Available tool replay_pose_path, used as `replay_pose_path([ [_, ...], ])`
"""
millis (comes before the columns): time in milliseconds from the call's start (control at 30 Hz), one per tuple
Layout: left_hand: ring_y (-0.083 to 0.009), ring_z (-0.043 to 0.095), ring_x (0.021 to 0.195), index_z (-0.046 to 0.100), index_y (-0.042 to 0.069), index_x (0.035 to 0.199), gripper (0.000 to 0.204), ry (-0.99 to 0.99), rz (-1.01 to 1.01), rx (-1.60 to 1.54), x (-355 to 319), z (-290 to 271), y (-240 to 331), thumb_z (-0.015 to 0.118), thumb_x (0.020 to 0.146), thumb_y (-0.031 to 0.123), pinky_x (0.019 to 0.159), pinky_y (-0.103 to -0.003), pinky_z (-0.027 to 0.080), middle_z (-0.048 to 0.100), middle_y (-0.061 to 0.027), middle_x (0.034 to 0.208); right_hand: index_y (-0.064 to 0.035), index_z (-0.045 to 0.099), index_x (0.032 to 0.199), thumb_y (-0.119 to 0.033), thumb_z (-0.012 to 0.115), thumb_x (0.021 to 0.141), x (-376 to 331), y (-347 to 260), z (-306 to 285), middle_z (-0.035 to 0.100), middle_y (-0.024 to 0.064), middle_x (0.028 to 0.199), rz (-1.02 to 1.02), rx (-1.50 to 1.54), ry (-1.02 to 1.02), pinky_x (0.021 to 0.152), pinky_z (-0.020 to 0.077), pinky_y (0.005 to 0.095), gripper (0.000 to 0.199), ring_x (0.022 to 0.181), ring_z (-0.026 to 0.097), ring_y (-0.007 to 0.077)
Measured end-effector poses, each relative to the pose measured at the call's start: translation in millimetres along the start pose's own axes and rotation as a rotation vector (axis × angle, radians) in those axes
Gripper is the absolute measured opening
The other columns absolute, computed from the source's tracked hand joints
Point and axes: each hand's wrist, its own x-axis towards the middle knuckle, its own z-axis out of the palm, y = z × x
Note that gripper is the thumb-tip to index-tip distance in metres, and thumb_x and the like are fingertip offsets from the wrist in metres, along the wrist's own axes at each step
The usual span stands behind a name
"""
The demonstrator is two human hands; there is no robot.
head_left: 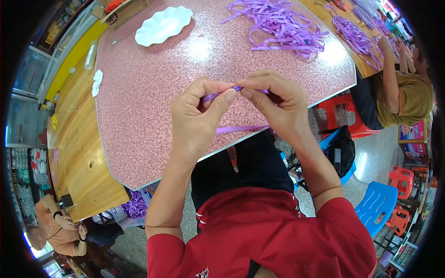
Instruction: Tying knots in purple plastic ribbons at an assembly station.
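Note:
Over the near part of the pink speckled table [143, 102], both my hands meet and pinch one purple ribbon [211, 97]. My left hand [197, 109] has its thumb and forefinger closed on it, with a stretch of ribbon running through the curled fingers. Fingertip to fingertip with it, my right hand [280, 99] pinches the same ribbon from the other side. A length of the ribbon hangs below and crosses near the table's front edge. What lies right between the fingertips is mostly hidden.
A heap of purple ribbons [287, 30] lies at the far right of the table. A white scalloped plate [163, 25] sits far left, near a cardboard box [124, 15]. Co-workers sit at wooden tables on both sides. Red stools and a blue chair [378, 208] stand right.

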Motion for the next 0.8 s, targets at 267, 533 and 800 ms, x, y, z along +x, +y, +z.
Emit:
replay_pose_path([
  [267, -0.0006, 0.040, 0.063, 0.070, 0.003, 0.091, 0.006, 0.046, 0.210, 0.050, -1, 2, -3, 0.074, 0.087, 0.006, 0.054, -0.019, 0.030, 0.054, 0.0064, 0.074, -0.0003, 0.072, 0.104, 0.001, 0.070, 0.087, 1, -5, -2, 0.066, 0.0056, 0.098, 0.276, 0.383, 0.031, 0.052, 0.0399, 0.0198, 0.017, 0.066, 0.056, 0.0062],
  [533, 0.0001, 0.044, 0.067, 0.070, 0.003, 0.094, 0.008, 0.016, 0.006, -0.223, 1, 4, -2, 0.072, 0.089, 0.009, 0.058, -0.018, 0.034, 0.056, 0.0076, 0.076, 0.0020, 0.070, 0.104, 0.000, 0.069, 0.089, 4, 23, 11, 0.065, 0.0079, 0.098, -0.145, 0.322, 0.075, 0.049, 0.0377, 0.0194, 0.016, 0.062, 0.053, 0.0056],
  [800, -0.0020, 0.049, 0.074, 0.063, 0.001, 0.103, 0.014, 0.058, 0.076, -0.210, 0, 12, -13, 0.064, 0.096, 0.014, 0.066, -0.018, 0.040, 0.058, 0.0043, 0.084, 0.0011, 0.066, 0.110, -0.002, 0.066, 0.092, 4, 25, 16, 0.064, 0.0043, 0.097, -0.039, 0.226, 0.095, 0.054, 0.0407, 0.0182, 0.018, 0.067, 0.053, 0.0033],
])
